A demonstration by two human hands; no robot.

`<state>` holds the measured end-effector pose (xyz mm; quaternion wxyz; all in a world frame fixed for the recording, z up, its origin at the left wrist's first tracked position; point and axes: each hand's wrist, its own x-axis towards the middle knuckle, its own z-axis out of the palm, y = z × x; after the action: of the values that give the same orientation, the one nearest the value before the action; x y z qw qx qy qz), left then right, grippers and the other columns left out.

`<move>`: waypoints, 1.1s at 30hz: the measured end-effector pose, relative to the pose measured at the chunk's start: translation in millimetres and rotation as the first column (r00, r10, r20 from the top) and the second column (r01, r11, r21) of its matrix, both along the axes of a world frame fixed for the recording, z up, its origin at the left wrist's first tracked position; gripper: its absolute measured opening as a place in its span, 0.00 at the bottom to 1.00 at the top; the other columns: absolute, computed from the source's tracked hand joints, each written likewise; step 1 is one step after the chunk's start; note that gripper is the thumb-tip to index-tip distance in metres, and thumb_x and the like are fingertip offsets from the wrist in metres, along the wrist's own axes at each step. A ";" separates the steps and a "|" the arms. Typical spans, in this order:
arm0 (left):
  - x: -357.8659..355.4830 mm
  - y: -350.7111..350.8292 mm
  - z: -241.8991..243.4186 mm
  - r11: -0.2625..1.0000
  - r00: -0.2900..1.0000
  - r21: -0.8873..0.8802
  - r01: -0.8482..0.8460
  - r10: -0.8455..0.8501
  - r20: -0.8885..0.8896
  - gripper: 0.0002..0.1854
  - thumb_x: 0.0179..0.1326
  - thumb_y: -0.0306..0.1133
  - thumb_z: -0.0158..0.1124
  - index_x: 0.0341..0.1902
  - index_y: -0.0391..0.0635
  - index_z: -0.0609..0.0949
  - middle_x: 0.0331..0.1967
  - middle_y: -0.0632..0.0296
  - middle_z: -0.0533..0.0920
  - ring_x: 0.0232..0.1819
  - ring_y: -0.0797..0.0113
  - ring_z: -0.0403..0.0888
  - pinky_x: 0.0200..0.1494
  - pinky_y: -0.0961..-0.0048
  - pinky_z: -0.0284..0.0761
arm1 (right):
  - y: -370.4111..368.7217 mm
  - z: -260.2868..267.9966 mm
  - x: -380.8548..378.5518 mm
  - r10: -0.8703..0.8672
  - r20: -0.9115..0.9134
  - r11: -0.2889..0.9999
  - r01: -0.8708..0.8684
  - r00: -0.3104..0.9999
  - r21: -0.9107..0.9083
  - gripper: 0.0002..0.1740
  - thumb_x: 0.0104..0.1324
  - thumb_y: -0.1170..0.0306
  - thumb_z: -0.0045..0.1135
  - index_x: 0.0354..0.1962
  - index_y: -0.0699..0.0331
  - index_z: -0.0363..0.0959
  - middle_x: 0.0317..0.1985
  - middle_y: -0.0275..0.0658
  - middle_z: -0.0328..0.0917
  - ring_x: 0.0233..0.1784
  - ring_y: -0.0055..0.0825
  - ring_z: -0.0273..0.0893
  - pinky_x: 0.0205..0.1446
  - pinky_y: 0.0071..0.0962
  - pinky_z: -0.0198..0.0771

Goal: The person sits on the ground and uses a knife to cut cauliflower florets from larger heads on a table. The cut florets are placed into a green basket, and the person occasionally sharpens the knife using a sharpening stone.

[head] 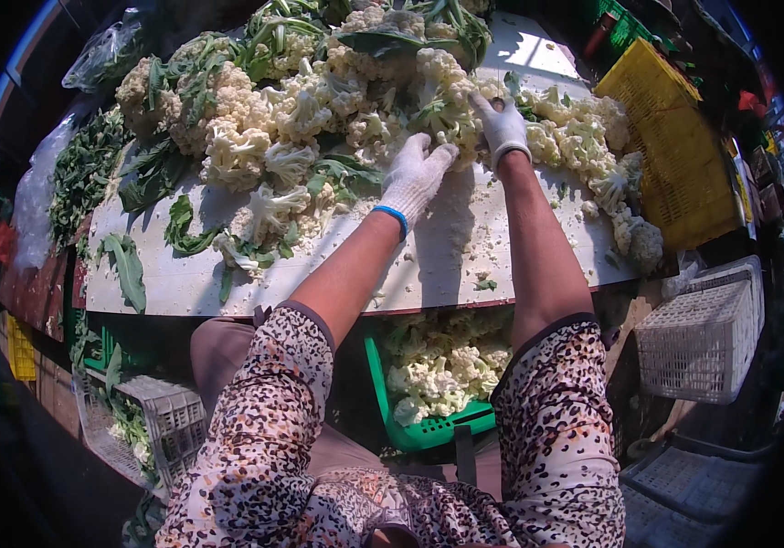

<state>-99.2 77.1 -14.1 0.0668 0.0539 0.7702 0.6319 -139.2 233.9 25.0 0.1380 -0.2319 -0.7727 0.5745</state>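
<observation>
Cauliflower florets and heads with green leaves lie heaped across a white tabletop. My left hand, in a white knit glove with a blue cuff edge, reaches to the front of the heap, thumb and fingers spread beside a large cauliflower piece. On that piece's right side is my right hand, gloved in white with a dark cuff edge; its fingertips are partly hidden, and something small and dark shows near its thumb. Whether either hand grips the piece is unclear. More florets lie to the right.
Below the table edge, a green crate holds florets. A yellow crate leans at the right, above a white crate. Another pale crate with leaves stands lower left. Clear plastic bags and leafy greens are at the left.
</observation>
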 end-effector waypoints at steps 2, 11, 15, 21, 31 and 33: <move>-11.8 11.0 12.7 0.996 0.999 -0.090 0.001 0.002 0.038 0.43 0.61 0.45 0.69 0.73 0.35 0.63 0.67 0.42 0.73 0.66 0.54 0.74 0.68 0.64 0.68 | 19.9 -23.5 -4.6 0.112 0.053 0.990 -0.116 0.992 0.084 0.28 0.62 0.52 0.69 0.48 0.66 0.73 0.26 0.33 0.75 0.19 0.19 0.71 0.19 0.25 0.70; 10.5 -11.3 4.9 0.996 0.999 0.093 0.018 -0.021 0.037 0.47 0.56 0.47 0.75 0.72 0.36 0.65 0.60 0.47 0.76 0.61 0.59 0.75 0.63 0.65 0.72 | 8.2 -52.9 95.9 0.047 -0.092 0.963 -0.069 0.995 -0.259 0.25 0.59 0.66 0.71 0.49 0.67 0.69 0.29 0.33 0.75 0.17 0.17 0.69 0.16 0.23 0.69; 10.7 -16.8 4.6 0.916 0.967 -0.400 0.015 -0.115 -0.229 0.52 0.54 0.56 0.73 0.77 0.44 0.62 0.70 0.44 0.67 0.70 0.50 0.69 0.69 0.61 0.67 | 1.9 -88.6 141.7 -0.027 -0.073 0.942 0.001 0.997 -0.335 0.22 0.61 0.66 0.71 0.50 0.63 0.74 0.33 0.28 0.75 0.32 0.16 0.70 0.35 0.22 0.69; 27.6 4.5 -3.9 0.700 0.929 -0.687 0.194 -0.355 -0.100 0.63 0.44 0.59 0.77 0.79 0.44 0.55 0.77 0.39 0.54 0.76 0.43 0.58 0.76 0.60 0.58 | 2.7 -106.1 171.4 -0.164 -0.102 0.974 0.145 0.981 -0.173 0.20 0.63 0.64 0.69 0.46 0.65 0.72 0.26 0.33 0.73 0.13 0.18 0.66 0.15 0.25 0.65; 70.2 35.8 9.4 0.721 0.994 -0.685 0.107 -0.085 0.065 0.66 0.44 0.55 0.76 0.80 0.43 0.47 0.77 0.40 0.53 0.76 0.46 0.59 0.72 0.60 0.64 | -10.5 -15.0 119.1 0.198 0.279 0.675 -0.336 0.940 0.657 0.17 0.62 0.58 0.62 0.45 0.57 0.77 0.39 0.50 0.83 0.45 0.52 0.81 0.47 0.45 0.75; 69.1 31.1 8.7 0.760 0.988 -0.632 0.151 -0.123 0.088 0.64 0.44 0.55 0.76 0.79 0.42 0.50 0.76 0.40 0.57 0.74 0.46 0.63 0.71 0.60 0.65 | 11.1 -14.7 109.5 0.220 0.257 0.663 -0.338 0.941 0.668 0.15 0.62 0.59 0.63 0.40 0.60 0.77 0.36 0.49 0.83 0.41 0.47 0.83 0.45 0.41 0.76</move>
<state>-30.1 108.2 -5.4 0.1429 0.0713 0.9310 0.3281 -29.7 245.0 10.3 0.0658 -0.0838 -0.9671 0.2311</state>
